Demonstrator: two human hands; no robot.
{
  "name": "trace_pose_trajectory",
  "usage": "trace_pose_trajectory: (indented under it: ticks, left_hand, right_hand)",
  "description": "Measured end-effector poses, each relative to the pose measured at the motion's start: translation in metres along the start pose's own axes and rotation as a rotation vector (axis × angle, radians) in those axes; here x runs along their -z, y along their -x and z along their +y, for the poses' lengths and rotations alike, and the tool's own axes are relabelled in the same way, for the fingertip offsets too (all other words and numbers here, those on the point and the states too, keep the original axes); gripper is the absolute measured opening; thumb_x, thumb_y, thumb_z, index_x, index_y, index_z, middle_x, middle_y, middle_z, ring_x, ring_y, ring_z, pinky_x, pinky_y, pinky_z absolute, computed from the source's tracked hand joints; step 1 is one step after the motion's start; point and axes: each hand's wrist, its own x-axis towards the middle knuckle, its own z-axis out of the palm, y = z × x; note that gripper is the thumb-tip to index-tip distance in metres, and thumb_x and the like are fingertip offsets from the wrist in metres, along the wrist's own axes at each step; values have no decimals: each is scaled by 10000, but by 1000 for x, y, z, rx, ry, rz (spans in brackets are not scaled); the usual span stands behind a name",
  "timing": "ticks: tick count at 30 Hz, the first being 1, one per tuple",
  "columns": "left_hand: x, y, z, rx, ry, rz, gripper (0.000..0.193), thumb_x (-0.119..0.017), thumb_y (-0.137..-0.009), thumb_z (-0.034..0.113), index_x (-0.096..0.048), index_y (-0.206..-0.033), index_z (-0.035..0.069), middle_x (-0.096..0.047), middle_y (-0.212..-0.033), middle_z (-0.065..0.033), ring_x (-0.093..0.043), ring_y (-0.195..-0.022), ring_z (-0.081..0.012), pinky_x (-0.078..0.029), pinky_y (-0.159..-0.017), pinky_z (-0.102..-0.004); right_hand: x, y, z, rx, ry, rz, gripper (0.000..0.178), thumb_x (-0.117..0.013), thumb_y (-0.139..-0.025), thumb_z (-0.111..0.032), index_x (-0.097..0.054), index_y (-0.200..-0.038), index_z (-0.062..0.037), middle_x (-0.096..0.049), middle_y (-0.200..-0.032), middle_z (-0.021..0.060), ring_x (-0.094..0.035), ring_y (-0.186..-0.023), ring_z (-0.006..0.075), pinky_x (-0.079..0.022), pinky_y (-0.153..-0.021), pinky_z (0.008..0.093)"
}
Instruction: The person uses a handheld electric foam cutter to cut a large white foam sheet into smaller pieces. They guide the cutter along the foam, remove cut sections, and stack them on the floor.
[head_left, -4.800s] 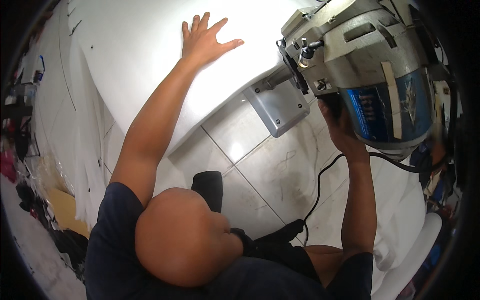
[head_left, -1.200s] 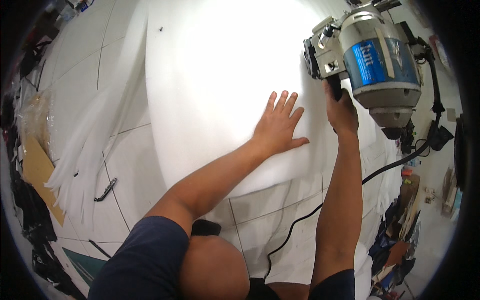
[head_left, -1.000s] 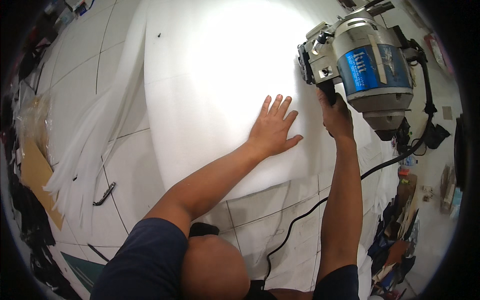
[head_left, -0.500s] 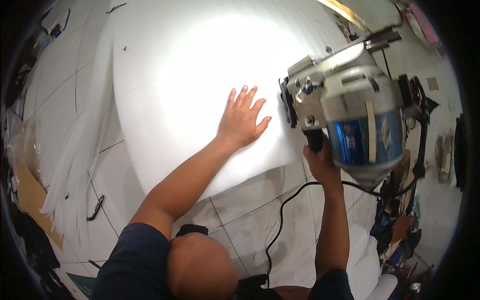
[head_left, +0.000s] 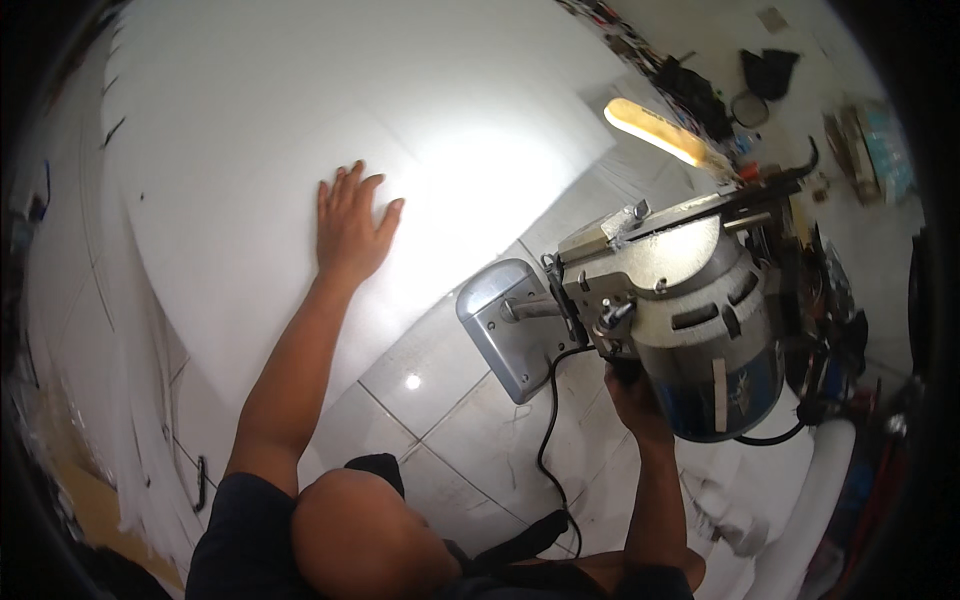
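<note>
My left hand (head_left: 352, 222) lies flat with fingers spread on a wide white foam sheet (head_left: 250, 120). To the right, my right hand (head_left: 636, 402) is wrapped round the dark handle of an upright cloth cutting machine (head_left: 668, 275); the motor housing partly hides its fingers. The machine has a metal head and a blue motor casing. Its grey base plate (head_left: 522, 355) shows beside the sheet's right edge, apart from it, over the tiled floor. Whether the plate touches the floor, I cannot tell.
A black power cord (head_left: 548, 440) runs from the machine across the floor tiles (head_left: 455, 450). A lit yellow lamp bar (head_left: 655, 130) juts out beyond the machine. Thin white strips (head_left: 150, 400) lie at the left, near a small black tool (head_left: 201, 484). Clutter lines the right.
The cutting machine has come away from the foam sheet, and its base plate, hidden before, now shows. The view has shifted, and my left hand still rests flat on the sheet.
</note>
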Motion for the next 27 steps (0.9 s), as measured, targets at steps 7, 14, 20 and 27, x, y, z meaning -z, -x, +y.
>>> trace_pose_trajectory:
  ticks: [7,14,20,27]
  left_hand:
    - [-11,-2,8,-49,-25,-50,468,-530,-967,417,-532,-1296,84,-430,-1465,-162,-334,-1400,-354,-182,-1178,-517]
    - [-79,17,-3,-38,-33,-208,467,-518,-975,403,-534,-1301,70,-429,-1464,-176,-336,-1397,-356,-183,-1176,-512]
    - [-121,21,-1,-31,24,-390,465,-499,-985,377,-527,-1292,29,-438,-1451,-191,-338,-1397,-346,-185,-1165,-519]
    - [-131,9,9,-63,59,-431,459,-489,-995,357,-516,-1293,9,-430,-1452,-216,-328,-1391,-388,-175,-1157,-538]
  right_hand:
    - [-9,7,54,-557,-295,-50,504,-610,-866,-383,-536,-1250,-64,-621,-1189,209,-584,-1147,371,-446,-970,413]
    - [-52,-41,123,-841,-146,-290,541,-589,-840,-437,-536,-1279,-125,-614,-1223,229,-581,-1141,411,-463,-961,483]
    - [-106,-65,198,-835,-42,-344,592,-592,-829,-444,-542,-1274,-57,-613,-1220,243,-593,-1137,393,-481,-963,462]
    - [-106,-87,272,-805,-30,-348,571,-563,-844,-462,-563,-1261,-72,-660,-1151,207,-644,-1066,361,-505,-940,444]
